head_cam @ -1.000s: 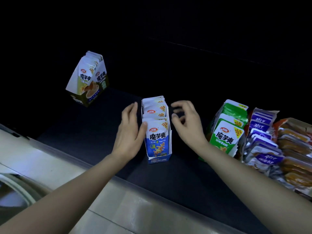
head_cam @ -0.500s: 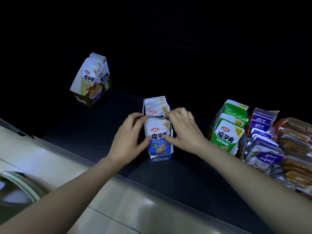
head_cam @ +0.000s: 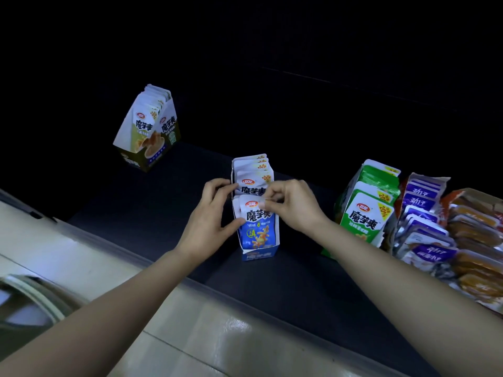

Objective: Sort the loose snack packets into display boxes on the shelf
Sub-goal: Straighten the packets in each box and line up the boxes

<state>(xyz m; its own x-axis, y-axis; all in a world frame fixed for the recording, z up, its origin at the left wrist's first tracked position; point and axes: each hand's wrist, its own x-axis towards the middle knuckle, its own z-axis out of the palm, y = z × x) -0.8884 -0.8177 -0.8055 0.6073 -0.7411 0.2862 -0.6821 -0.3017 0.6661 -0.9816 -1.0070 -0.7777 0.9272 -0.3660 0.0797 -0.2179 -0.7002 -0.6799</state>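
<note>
You are looking down at a dark shelf [head_cam: 152, 202], with its pale front lip [head_cam: 190, 284] running slantwise across below it. An olive box [head_cam: 148, 137] is standing alone at the back left, well apart from the rest. A blue box [head_cam: 260, 253] full of packets [head_cam: 257, 227] is sitting near the middle. To your right a green box [head_cam: 364, 213] is standing just beside purple packs [head_cam: 424, 235], and orange packs [head_cam: 476, 240] are lying against those at the edge of view.

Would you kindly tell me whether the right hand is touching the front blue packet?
Touching. The head view shows the right hand pinching the top edge of the front blue packet.
</note>
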